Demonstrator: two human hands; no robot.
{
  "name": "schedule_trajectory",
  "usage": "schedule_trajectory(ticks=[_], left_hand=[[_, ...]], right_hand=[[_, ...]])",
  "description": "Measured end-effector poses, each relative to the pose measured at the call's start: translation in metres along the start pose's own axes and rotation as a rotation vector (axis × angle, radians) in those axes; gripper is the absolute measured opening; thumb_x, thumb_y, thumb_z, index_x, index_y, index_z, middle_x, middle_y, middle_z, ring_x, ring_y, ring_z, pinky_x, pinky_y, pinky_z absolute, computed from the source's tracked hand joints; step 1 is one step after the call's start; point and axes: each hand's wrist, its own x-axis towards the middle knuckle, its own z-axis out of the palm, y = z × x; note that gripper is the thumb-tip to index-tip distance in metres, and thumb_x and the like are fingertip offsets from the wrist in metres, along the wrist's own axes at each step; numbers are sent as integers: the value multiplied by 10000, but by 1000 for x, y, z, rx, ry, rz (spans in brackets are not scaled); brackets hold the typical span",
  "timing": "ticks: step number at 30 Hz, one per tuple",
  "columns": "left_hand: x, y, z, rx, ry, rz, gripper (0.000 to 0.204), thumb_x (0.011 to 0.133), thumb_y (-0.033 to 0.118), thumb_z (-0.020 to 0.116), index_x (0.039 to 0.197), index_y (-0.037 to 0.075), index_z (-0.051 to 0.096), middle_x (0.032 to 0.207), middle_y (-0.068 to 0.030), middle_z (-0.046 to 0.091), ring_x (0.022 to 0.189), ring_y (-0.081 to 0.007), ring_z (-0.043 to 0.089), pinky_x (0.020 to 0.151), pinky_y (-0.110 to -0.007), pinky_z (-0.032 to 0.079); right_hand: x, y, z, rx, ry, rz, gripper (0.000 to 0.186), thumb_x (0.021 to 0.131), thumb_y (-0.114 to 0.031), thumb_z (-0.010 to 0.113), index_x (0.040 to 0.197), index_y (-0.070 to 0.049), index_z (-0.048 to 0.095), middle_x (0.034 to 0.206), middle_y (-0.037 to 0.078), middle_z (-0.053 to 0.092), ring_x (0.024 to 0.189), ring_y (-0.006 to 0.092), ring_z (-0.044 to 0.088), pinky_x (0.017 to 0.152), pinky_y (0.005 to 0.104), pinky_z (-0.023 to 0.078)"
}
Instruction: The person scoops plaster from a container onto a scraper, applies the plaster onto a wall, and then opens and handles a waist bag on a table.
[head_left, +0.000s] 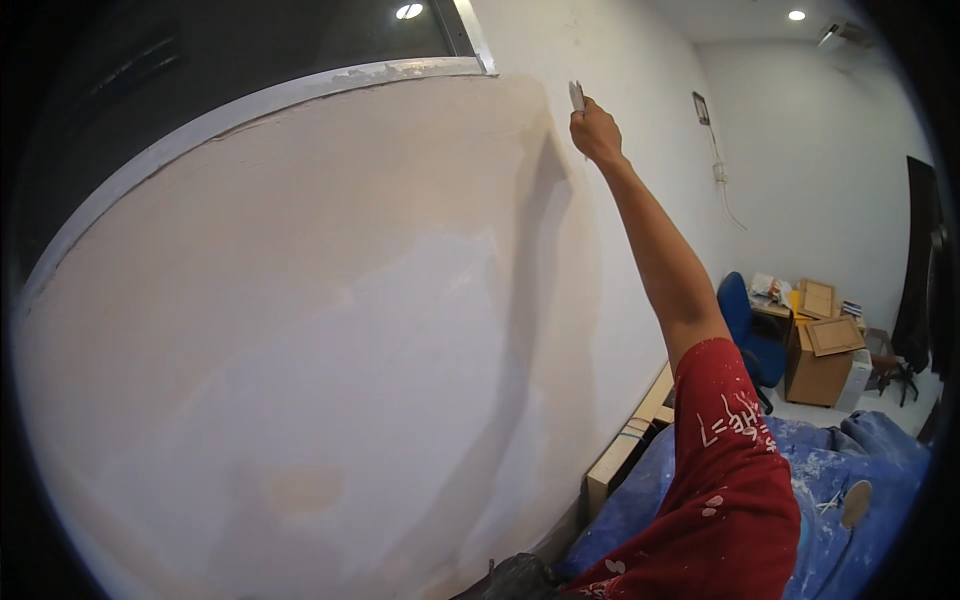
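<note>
My right hand point(596, 133) is raised high at the end of my outstretched arm, closed on a pale, narrow flat tool point(576, 95), probably a blade seen edge-on, close to the wall point(380, 380) at the right of the window. The wall shows patchy beige and white coating. Above it a dark window point(230, 60) has a whitish frame point(340, 75) with a rough, cracked lower edge. My red sleeve, spotted with white, covers the upper arm. My left hand is not in view.
A crumpled blue sheet point(880, 470) with white splatters lies below my arm, beside wooden planks point(615, 460) along the wall. At the back right stand a blue chair point(760, 355), cardboard boxes point(812, 370) and a tall black object point(915, 250). A cable point(725, 200) hangs on the side wall.
</note>
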Motion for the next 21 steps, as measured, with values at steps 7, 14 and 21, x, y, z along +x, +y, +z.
schedule_trajectory(ticks=[7, 14, 21], left_hand=[[-12, 2, -3, 56, -30, -55, 699, 834, 604, 560, 1164, -8, 627, 1085, -292, 636, 1037, -478, 592, 867, -538, 470], [1, -14, 14, 86, 59, -4, 677, 831, 596, 572, 1149, 2, 637, 1050, -278, 653, 1000, -476, 608, 844, -529, 484], [-14, 9, -3, -18, 47, 13, 608, 854, 550, 569, 1096, -2, 648, 1019, -294, 642, 962, -491, 597, 808, -545, 473]], right_hand=[[23, 8, 49, -74, -76, 17, 493, 870, -208, 428, 1328, -35, 489, 1057, 255, 665, 1012, 399, 640, 885, 481, 492], [26, -31, 60, -114, -110, -106, 516, 863, -221, 450, 1369, -119, 481, 1100, 189, 674, 1021, 349, 646, 894, 458, 496], [6, -22, 47, -32, -156, -256, 552, 850, -185, 470, 1402, -188, 462, 1133, 173, 667, 1031, 361, 631, 895, 448, 490]])
